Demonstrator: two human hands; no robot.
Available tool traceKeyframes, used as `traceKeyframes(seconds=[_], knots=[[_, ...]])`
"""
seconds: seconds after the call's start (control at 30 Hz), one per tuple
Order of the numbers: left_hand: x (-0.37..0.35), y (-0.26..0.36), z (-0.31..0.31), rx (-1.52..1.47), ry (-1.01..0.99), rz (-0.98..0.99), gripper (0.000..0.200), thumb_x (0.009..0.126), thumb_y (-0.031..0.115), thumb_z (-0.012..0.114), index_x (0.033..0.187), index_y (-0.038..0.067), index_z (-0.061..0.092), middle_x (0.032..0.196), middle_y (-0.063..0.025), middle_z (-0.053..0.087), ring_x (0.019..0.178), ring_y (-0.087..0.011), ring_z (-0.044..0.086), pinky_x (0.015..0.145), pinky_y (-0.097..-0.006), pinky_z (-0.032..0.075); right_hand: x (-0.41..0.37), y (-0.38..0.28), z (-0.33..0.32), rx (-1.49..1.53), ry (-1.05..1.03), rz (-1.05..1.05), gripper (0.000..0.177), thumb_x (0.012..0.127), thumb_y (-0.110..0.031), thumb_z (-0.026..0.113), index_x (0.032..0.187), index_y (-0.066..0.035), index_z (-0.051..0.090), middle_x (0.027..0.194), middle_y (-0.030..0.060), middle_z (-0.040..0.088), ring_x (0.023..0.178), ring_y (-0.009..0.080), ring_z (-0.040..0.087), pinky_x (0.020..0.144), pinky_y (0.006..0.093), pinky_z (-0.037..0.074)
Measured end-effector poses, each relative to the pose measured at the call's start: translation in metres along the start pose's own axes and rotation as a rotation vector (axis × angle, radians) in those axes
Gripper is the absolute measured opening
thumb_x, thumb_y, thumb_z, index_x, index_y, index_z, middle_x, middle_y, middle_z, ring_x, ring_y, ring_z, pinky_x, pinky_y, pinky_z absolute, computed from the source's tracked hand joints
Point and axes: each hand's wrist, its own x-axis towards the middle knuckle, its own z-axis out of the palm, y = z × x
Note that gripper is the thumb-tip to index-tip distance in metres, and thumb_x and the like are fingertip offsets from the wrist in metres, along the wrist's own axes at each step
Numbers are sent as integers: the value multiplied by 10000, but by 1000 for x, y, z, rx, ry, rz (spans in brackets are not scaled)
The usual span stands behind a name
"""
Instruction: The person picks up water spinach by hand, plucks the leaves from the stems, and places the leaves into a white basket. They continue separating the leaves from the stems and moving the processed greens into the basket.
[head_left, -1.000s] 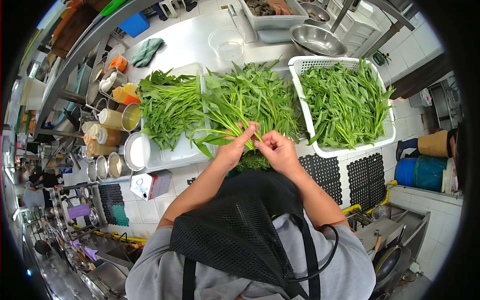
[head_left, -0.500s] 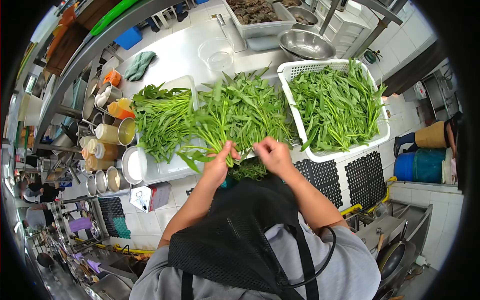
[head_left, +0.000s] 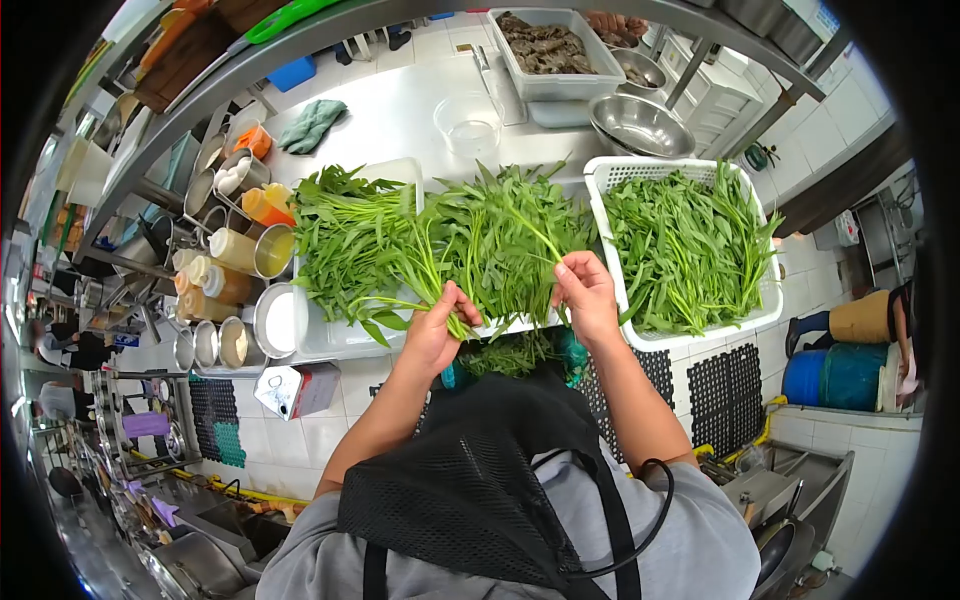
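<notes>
A small bunch of leafy green stems is gripped in my left hand [head_left: 438, 332], its leaves pointing up and away. My right hand [head_left: 588, 296] pinches a single green stem [head_left: 530, 228] near its cut end. Between and beyond both hands lies a pile of loose greens [head_left: 490, 215]. On the left, more greens [head_left: 345, 240] fill part of a clear plastic tub [head_left: 345, 343]. To the right, a white perforated basket [head_left: 700, 335] holds a heap of greens [head_left: 685, 250].
Squeeze bottles [head_left: 228, 285], metal containers and a bowl of white powder [head_left: 281, 320] stand at the left. A green cloth [head_left: 312, 125], a clear round bowl [head_left: 468, 122], metal bowls [head_left: 640, 125] and a tub of dark food [head_left: 545, 45] are farther back. A shelf rail [head_left: 480, 5] crosses above.
My right hand has moved right and slightly up and now holds a stem. My left hand keeps its bunch. The whole view has shifted slightly.
</notes>
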Motion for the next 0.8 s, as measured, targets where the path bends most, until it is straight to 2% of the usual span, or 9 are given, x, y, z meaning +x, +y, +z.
traceKeyframes(seconds=[0.1,0.2,0.23,0.37,0.47,0.5,0.63,0.8], knots=[[7,2,4,-4,-24,-13,246,962,290,529,921,49,564,805,-71,612,732,-196,609,698,-309,495,2,5,1,69,-25,43,99,879,-67,639,935,-54,559,765,15,601,604,84,544,538,227,458],[9,6,15,79,15,-12,265,965,308,515,974,46,553,846,-73,610,750,-202,594,712,-332,475,-9,4,8,86,-75,68,112,878,-58,636,948,-50,549,775,30,614,597,88,543,538,227,459],[11,4,13,104,-13,-4,280,962,287,524,1079,34,550,902,-72,617,775,-187,596,723,-323,469,-12,5,10,101,-103,80,127,875,-51,637,957,-44,541,780,37,621,592,85,539,532,227,456],[16,2,23,153,-14,10,324,942,246,564,1177,24,542,963,-75,615,812,-168,583,721,-305,445,-24,20,16,25,-228,89,146,862,-45,653,954,-42,541,776,22,615,588,70,527,522,210,439],[18,1,25,199,-12,37,286,927,222,590,1127,18,568,959,-73,612,783,-162,567,699,-306,438,-29,28,17,-96,-366,71,148,857,-44,659,949,-40,543,768,7,602,594,55,514,528,199,427],[19,1,23,176,-13,33,228,907,197,621,1055,28,588,929,-66,613,755,-153,552,678,-306,435,-30,32,17,-136,-384,82,145,858,-43,657,945,-33,542,763,-7,590,611,44,512,540,196,424],[20,-2,20,229,9,55,180,895,177,635,999,40,581,894,-63,614,748,-151,550,665,-304,437,-33,36,22,-187,-394,84,137,894,-76,620,1001,-11,566,750,2,601,637,50,534,570,198,441],[18,-6,20,215,83,92,132,902,161,622,961,51,579,888,-65,613,772,-153,566,662,-302,442,-34,28,27,-220,-431,136,130,930,-130,567,963,-7,589,750,17,612,635,59,543,577,211,457]])
